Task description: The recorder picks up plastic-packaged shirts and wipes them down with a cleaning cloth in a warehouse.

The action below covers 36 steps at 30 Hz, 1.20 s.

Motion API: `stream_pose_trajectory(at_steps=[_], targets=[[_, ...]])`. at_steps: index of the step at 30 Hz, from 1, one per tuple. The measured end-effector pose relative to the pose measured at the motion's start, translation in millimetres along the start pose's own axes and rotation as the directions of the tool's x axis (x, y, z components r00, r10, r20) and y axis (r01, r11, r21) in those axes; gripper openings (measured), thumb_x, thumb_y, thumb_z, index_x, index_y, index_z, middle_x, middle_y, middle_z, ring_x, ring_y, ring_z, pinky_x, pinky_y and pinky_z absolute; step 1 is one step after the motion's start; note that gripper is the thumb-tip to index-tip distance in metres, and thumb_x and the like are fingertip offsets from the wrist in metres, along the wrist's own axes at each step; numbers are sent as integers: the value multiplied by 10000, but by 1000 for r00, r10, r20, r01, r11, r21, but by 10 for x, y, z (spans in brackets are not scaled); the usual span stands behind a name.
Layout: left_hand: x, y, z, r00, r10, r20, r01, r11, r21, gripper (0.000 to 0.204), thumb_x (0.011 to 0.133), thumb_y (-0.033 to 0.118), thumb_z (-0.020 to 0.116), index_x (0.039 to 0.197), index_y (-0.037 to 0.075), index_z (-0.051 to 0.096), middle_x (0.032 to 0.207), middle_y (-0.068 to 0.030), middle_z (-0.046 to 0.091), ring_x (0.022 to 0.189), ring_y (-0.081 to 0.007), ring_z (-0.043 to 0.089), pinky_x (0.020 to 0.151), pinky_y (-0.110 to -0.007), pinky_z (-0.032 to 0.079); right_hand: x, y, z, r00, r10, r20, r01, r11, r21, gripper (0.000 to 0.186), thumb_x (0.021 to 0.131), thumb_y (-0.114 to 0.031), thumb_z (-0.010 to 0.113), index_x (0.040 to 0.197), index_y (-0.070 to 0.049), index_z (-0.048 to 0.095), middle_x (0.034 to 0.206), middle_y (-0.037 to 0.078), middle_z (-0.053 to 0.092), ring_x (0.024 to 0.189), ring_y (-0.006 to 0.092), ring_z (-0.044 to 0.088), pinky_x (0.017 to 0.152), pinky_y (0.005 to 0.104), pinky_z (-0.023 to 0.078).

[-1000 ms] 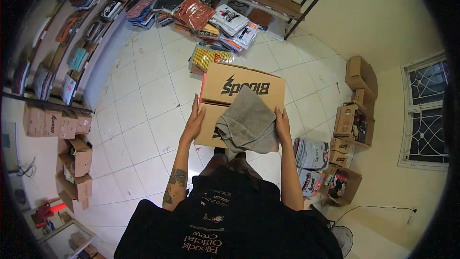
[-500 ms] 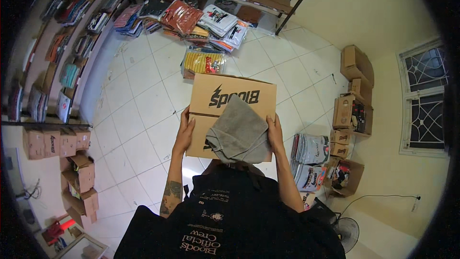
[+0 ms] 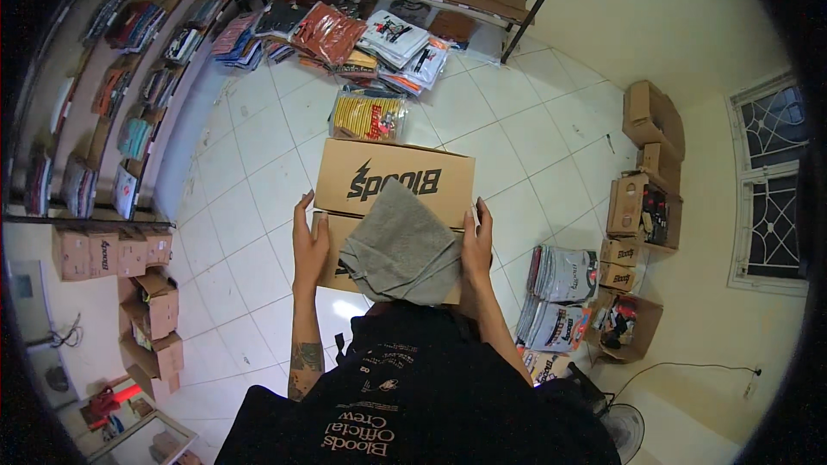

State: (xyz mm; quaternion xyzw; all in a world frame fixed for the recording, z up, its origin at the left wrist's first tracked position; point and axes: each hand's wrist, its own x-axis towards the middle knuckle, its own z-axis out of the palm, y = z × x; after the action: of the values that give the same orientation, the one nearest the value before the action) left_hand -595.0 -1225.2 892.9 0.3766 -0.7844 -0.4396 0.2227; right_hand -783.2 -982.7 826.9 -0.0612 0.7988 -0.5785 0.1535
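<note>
"How much room is there around the brown cardboard box [image 3: 392, 162]?"

"It sits between the two hands, in front of the torso. Its far edge is near a bagged yellow stack [image 3: 362, 114]. On the left, white floor tiles [image 3: 233, 207] run wide toward some open cartons [image 3: 159, 310]. The strip of tiles on the right is narrower and ends at bagged grey garments [image 3: 564, 275]."

"And the near edge?"

"It is close to the black shirt [image 3: 379, 370] and partly hidden by a folded grey cloth [image 3: 403, 245] lying on top."

"What about the fingers?"

"The left hand [image 3: 309, 245] is open at the left edge, fingers pointing forward, thumb apart from them beside the cardboard. The right hand [image 3: 476, 245] is open too, thumb near the cloth, fingers spread just outside the right edge. Whether either palm touches the box, I can't tell."
</note>
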Motion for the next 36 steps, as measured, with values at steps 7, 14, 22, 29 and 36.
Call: stream_pose_trajectory(at_steps=[7, 14, 22, 29, 36], targets=[[-217, 723, 674, 997, 41, -59, -44, 997, -60, 452, 981, 77, 578, 1415, -1, 478, 1450, -200, 529, 1405, -343, 457, 1167, -404, 332, 590, 67, -602, 982, -86, 168, 85, 996, 13, 546, 1046, -326, 528, 1488, -21, 432, 1494, 199, 475, 1395, 338, 451, 1144, 431, 359], [-400, 1531, 1806, 999, 34, -38, -35, 999, -16, 480, 982, 100, 598, 1431, -6, 464, 1452, -203, 526, 1411, -340, 449, 1173, -404, 322, 1443, 374, -1708, 965, -66, 255, 67, 998, 4, 469, 1026, -312, 581, 1416, -55, 534, 1413, 180, 563, 1332, 321, 525, 1095, 415, 416], [-158, 1968, 2761, 995, 98, -19, -99, 993, -59, 460, 999, 131, 596, 1416, -25, 483, 1446, -219, 531, 1397, -356, 466, 1156, -414, 354, 2379, -138, -2507, 946, -124, 300, 143, 989, -42, 473, 1029, -335, 561, 1398, -39, 555, 1425, 201, 571, 1353, 335, 519, 1101, 409, 417], [549, 2029, 3180, 997, 70, 26, -69, 997, -39, 489, 986, 111, 599, 1437, -19, 462, 1448, -222, 526, 1414, -373, 447, 1162, -421, 342, 3006, -367, -2423, 928, -43, 371, 48, 999, -5, 448, 1054, -266, 547, 1440, -41, 514, 1456, 161, 552, 1371, 270, 507, 1117, 381, 409], [1569, 1737, 3701, 1000, 24, -18, -26, 995, -99, 470, 983, 91, 593, 1429, 1, 473, 1450, -206, 526, 1436, -366, 421, 1179, -446, 323, 3890, -344, -1860, 874, -24, 485, 65, 996, -67, 452, 1050, -298, 556, 1423, -43, 530, 1445, 170, 560, 1370, 288, 505, 1122, 422, 403]])
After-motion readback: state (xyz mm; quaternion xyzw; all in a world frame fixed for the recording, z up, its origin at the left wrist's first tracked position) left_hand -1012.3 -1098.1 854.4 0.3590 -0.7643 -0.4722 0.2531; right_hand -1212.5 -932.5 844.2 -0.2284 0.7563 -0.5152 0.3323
